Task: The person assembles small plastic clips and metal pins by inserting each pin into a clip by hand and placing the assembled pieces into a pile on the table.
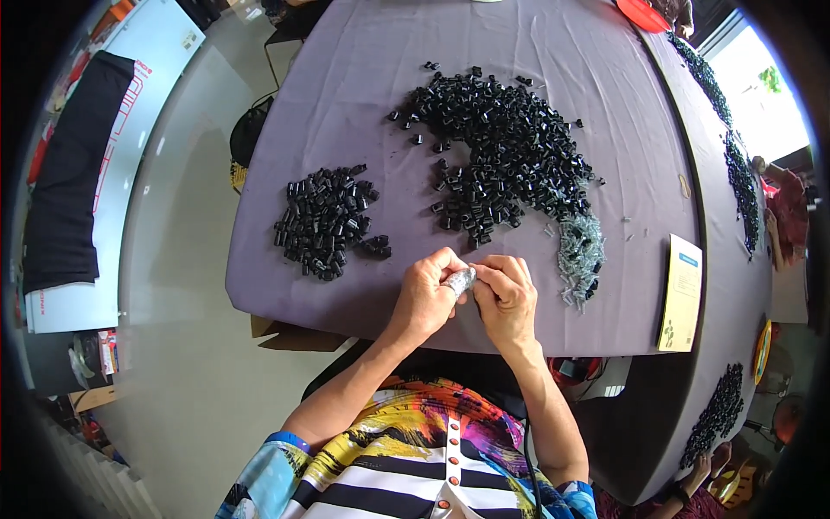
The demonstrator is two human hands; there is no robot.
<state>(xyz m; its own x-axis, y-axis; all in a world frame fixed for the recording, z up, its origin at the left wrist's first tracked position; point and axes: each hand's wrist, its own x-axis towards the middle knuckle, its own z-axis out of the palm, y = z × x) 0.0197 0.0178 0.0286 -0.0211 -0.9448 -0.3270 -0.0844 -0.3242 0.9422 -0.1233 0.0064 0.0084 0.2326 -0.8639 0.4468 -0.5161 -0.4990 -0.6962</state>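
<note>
My left hand (425, 292) and my right hand (508, 301) meet above the near edge of the cloth-covered table (346, 303). The fingers of both are closed in a pinch, tips almost touching. A silvery-grey wrapping (460, 281) shows at my left thumb. Whatever is pinched between the fingertips is too small and covered to make out. Beyond my hands spreads a large heap of short black plastic caps (510, 138). A smaller pile of similar black pieces (324, 221) lies to the left. Right of my right hand is a heap of thin clear plastic pieces (581, 251).
A yellowish booklet (681, 294) lies at the table's right. Past a dark seam, a second table carries more black pieces (716, 411), with other people's hands (707, 467) near them. A red tray (644, 13) is at the far right. White boxes (112, 173) stand at the left.
</note>
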